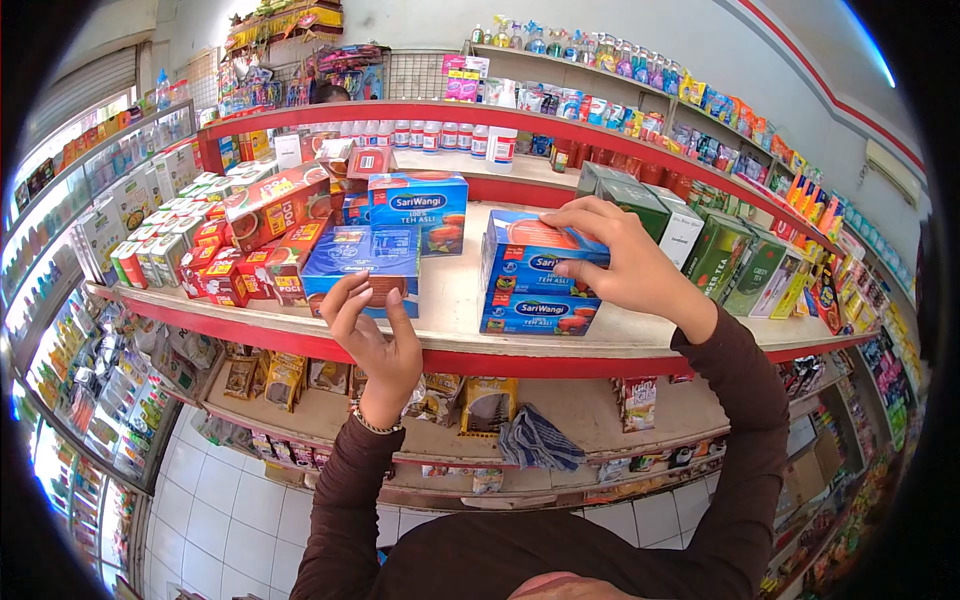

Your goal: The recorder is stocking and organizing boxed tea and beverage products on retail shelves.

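Note:
Blue tea boxes [541,311] stand stacked on the white shelf [450,330] with the red edge. My right hand [615,259] rests on the upper box of this stack, its fingers on the top and the thumb at the front face. Raised in front of another blue tea box [360,259], my left hand [375,345] has its fingers apart and nothing in its palm; whether its fingertips touch the box cannot be told. An upright blue tea box [424,210] stands behind that one. Red tea boxes [277,206] are piled to the left.
Green tea boxes [720,255] line the right part of the shelf. Small red and white cartons [161,251] fill the left. On the lower shelf lie a striped cloth [540,439] and brown packets [285,379]. White bottles [431,137] stand at the back, behind a red rail [525,120].

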`<state>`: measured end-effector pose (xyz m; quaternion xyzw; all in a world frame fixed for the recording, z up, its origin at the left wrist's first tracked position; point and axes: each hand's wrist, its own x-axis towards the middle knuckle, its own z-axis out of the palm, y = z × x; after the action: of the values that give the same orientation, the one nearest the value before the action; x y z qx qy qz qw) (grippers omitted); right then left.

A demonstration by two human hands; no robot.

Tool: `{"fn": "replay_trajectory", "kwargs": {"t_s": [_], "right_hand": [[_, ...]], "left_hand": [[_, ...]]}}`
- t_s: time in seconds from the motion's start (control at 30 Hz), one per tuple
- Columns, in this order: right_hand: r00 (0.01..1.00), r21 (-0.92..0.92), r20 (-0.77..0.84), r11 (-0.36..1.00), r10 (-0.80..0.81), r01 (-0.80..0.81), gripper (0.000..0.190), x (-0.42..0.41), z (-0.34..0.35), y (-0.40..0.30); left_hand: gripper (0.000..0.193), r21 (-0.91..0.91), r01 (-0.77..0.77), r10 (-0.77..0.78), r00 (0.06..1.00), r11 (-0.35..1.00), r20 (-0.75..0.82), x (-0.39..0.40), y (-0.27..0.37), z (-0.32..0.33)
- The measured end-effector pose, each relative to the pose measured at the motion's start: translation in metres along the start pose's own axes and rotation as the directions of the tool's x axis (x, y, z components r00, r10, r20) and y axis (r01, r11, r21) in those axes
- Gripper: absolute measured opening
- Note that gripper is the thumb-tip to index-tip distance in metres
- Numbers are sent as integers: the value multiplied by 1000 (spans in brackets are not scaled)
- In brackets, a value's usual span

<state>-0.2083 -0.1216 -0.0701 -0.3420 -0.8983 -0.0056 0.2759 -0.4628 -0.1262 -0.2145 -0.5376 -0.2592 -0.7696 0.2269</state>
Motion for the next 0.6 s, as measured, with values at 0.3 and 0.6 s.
{"fn": "replay_trajectory", "kwargs": {"t_s": [0.3,0.6], "right_hand": [[1000,-32,-12,999,-6,5,46,2,2,0],[1000,-61,17,998,-4,5,49,2,2,2]], "left_hand": [[39,40,42,-42,999,998,-3,-4,-5,-10],[37,76,62,-58,997,995,-53,0,-10,-22]]}}
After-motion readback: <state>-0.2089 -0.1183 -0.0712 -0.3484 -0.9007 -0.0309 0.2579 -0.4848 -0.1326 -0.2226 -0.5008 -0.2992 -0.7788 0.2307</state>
